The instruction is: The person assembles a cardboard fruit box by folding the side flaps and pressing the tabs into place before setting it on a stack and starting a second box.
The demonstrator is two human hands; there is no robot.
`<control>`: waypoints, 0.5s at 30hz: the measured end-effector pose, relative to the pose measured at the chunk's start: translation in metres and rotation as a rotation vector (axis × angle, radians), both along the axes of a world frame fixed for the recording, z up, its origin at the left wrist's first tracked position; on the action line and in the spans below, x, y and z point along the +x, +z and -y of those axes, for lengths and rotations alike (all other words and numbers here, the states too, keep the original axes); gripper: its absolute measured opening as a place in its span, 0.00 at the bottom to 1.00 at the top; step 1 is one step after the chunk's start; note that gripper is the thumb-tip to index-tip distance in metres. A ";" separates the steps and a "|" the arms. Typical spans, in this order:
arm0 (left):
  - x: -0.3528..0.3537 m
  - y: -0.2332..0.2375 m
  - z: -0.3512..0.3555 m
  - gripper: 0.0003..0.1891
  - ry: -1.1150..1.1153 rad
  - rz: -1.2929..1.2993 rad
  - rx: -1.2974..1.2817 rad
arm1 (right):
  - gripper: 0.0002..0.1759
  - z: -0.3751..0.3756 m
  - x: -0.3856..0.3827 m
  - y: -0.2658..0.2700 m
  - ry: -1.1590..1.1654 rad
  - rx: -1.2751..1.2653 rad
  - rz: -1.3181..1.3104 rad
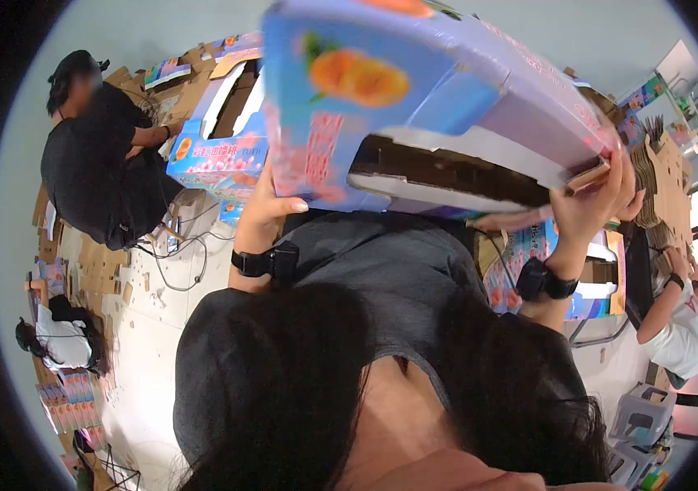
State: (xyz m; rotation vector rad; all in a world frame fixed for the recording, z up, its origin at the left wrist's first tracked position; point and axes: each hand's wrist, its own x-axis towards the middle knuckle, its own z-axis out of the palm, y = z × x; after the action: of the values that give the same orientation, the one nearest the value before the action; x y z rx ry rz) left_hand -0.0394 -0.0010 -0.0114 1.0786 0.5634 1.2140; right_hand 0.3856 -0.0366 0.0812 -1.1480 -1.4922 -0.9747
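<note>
In the head view, the printed box (439, 106) is held up tilted between both hands, its long slot facing the wearer. The left hand (267, 204) grips the lower left corner, thumb at the edge, fingers hidden; the right hand (593, 192) clasps the other end, fingers at the slot's flap. The box's lower edge sits close to the shirt (373, 258). A second box (214, 159) crowds the left side; open floor (156, 331) shows farther down.
</note>
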 end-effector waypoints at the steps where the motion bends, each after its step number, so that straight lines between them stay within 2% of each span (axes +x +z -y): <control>1: 0.001 0.004 0.004 0.59 -0.016 -0.024 -0.051 | 0.54 -0.007 0.011 0.006 -0.081 0.041 0.110; 3: -0.004 -0.004 -0.001 0.52 -0.033 -0.136 -0.049 | 0.51 -0.027 0.010 0.014 -0.030 0.165 0.098; 4: -0.003 -0.007 -0.005 0.53 -0.023 -0.225 0.002 | 0.49 -0.032 0.006 0.018 -0.001 0.230 0.092; 6: 0.001 -0.008 -0.009 0.55 -0.002 -0.406 0.103 | 0.55 -0.031 -0.005 0.021 -0.237 -0.086 0.038; 8: 0.019 -0.012 -0.011 0.56 0.149 -0.309 0.155 | 0.59 -0.041 -0.012 0.015 -0.351 -0.283 0.048; 9: 0.025 -0.013 -0.013 0.54 0.150 -0.292 0.146 | 0.62 -0.046 -0.012 0.008 -0.273 -0.319 0.026; 12: 0.033 -0.005 -0.011 0.50 0.154 -0.249 0.093 | 0.61 -0.047 -0.026 -0.018 -0.071 -0.320 -0.130; 13: 0.035 -0.001 -0.009 0.49 0.156 -0.235 0.068 | 0.50 -0.038 -0.042 -0.017 -0.015 -0.237 -0.154; 15: 0.037 0.003 -0.007 0.47 0.163 -0.213 0.055 | 0.42 -0.025 -0.058 -0.032 0.153 -0.236 -0.066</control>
State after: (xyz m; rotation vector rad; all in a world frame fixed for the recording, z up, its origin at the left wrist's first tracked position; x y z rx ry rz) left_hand -0.0022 0.0065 -0.0086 1.2360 0.7986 1.2695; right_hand 0.3278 -0.0116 0.0488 -1.1989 -1.6466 -0.6635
